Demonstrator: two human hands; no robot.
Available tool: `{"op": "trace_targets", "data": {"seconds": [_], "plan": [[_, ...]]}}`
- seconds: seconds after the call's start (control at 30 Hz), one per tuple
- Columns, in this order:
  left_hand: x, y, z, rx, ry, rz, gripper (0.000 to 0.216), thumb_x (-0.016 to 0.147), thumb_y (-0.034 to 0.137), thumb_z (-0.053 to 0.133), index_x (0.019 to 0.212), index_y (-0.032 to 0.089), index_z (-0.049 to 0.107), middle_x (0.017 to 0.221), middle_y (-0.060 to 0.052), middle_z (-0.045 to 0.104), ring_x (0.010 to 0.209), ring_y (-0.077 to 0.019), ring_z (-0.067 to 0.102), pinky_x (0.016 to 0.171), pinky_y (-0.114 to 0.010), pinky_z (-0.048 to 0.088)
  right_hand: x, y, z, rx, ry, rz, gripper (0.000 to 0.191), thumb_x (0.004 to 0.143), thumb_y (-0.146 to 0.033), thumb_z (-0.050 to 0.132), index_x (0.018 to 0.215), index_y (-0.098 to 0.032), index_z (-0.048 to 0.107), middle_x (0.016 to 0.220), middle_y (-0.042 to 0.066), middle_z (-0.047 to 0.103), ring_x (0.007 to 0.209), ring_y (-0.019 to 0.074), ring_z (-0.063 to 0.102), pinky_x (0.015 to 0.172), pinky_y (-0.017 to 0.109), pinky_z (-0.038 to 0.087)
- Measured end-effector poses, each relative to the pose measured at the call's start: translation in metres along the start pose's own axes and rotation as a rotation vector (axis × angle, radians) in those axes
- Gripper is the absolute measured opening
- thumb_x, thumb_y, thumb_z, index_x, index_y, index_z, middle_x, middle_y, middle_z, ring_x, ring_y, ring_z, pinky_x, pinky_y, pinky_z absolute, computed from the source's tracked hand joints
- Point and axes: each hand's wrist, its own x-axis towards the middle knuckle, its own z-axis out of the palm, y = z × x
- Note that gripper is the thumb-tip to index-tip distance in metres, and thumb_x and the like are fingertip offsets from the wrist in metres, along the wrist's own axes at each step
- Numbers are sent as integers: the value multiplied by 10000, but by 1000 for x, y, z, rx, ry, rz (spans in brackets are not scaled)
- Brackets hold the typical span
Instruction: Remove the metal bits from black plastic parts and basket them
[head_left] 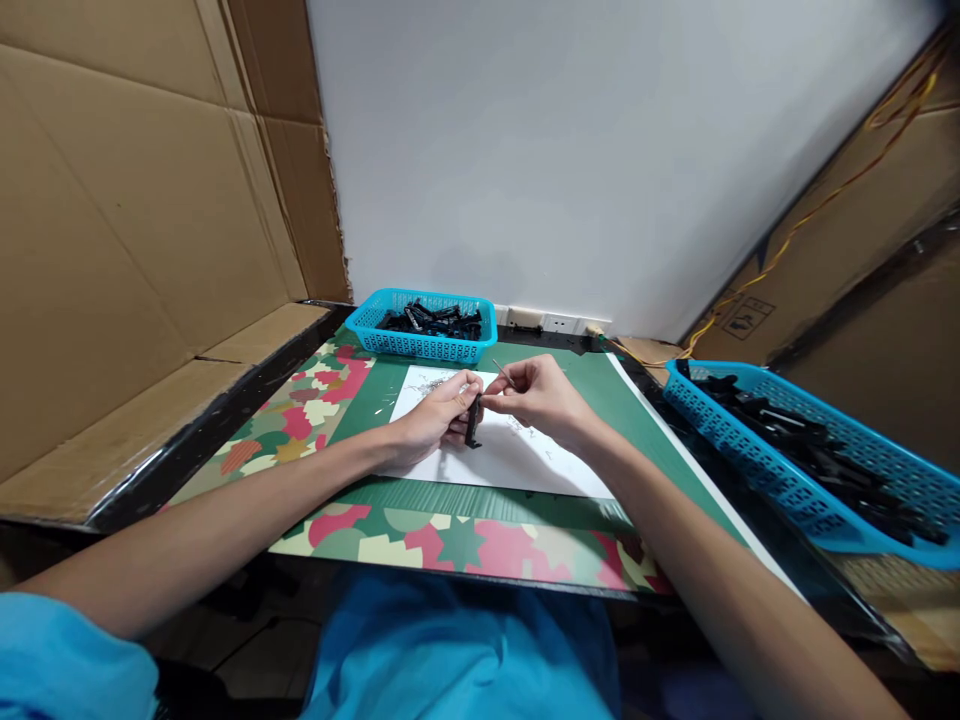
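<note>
My left hand [435,422] is closed around a narrow black part [473,422], which looks like plastic and points downward below the fingers. My right hand [544,400] is pinched close against the upper end of that part. From its fingers a thin metal tool [504,373] sticks up toward the left, perhaps tweezers or a pick; its kind is not clear. Whatever the right fingertips press at the part is too small to make out. Under both hands lies a white sheet [574,475]. A scatter of tiny metallic pieces [426,386] lies on it just beyond my left hand.
A blue basket [424,347] with black parts [435,321] stands at the back of the green mat [637,425]. Another blue basket [757,475] of black parts is at the right edge. Cardboard [142,180] rises on the left, and wall sockets [559,323] sit behind the mat.
</note>
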Motion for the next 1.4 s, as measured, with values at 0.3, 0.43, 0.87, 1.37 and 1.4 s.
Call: {"op": "trace_targets", "data": {"seconds": [0.3,0.43,0.87,1.37,1.4], "plan": [[2,6,2,-97,7,-4,469,952,616,706,1137,209,565,779,32,441,624,-86,366,555,-211,286,2,-1,-7,-64,-10,-108,284,828,-400,833,930,-146,758,574,-73,403,538,91,352,516,284,260],[1,9,4,-114,-6,14,471,927,589,754,1108,209,542,778,32,473,634,-86,402,586,-224,303,-1,-7,-10,-42,-18,-105,295,834,-381,836,1016,-166,750,571,-75,401,531,99,351,512,289,267],[6,12,-6,359,134,321,346,959,455,740,1079,212,526,824,4,635,754,-145,582,721,-298,428,-11,-11,-22,-325,78,-316,382,911,-567,769,887,-185,766,604,-54,332,583,123,264,544,312,217],[-2,14,-11,1069,291,423,130,884,270,756,878,203,645,918,-37,722,860,-211,637,754,-347,457,-3,13,-21,-637,-8,-288,166,952,-240,651,912,-170,796,620,-31,498,584,114,346,586,294,281],[-2,13,-11,1086,294,424,126,870,251,756,857,201,642,893,-34,720,848,-210,638,749,-346,457,-3,12,-19,-629,-24,-283,183,963,-256,642,907,-170,793,612,-34,485,582,115,332,584,297,276]]}}
